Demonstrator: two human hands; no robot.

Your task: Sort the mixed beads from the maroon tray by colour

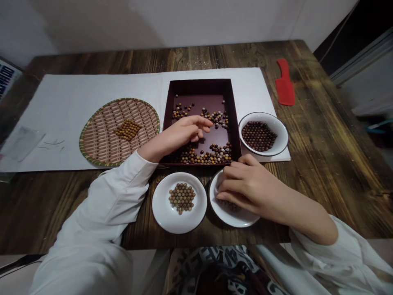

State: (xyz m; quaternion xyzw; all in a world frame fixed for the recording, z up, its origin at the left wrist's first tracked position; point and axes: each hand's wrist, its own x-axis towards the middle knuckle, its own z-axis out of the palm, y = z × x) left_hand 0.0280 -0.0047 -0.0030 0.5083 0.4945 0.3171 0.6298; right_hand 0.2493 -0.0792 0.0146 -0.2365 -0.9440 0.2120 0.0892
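Note:
My left hand [187, 133] reaches into a dark maroon open box [199, 87], with curled fingers just above mixed brown, tan and dark beads [201, 155] scattered on its floor. My right hand [245, 186] lies over a white saucer [236, 219], its fingers close together near a few beads [229, 205] that it partly hides. Whether it pinches one, I cannot tell. Another white saucer [162, 209] holds a neat cluster of tan beads [181, 198]. A white bowl [278, 131] contains dark brown beads [258, 136]. Left of the box, golden-brown beads [128, 129] lie on a round woven tray [101, 139].
A sheet of white paper [61, 106] lies under the box and tray, on a dark wooden table [331, 164]. A red plastic paddle-shaped tool [284, 82] lies at the back right. A clear plastic bag [23, 143] sits at the far left of the paper.

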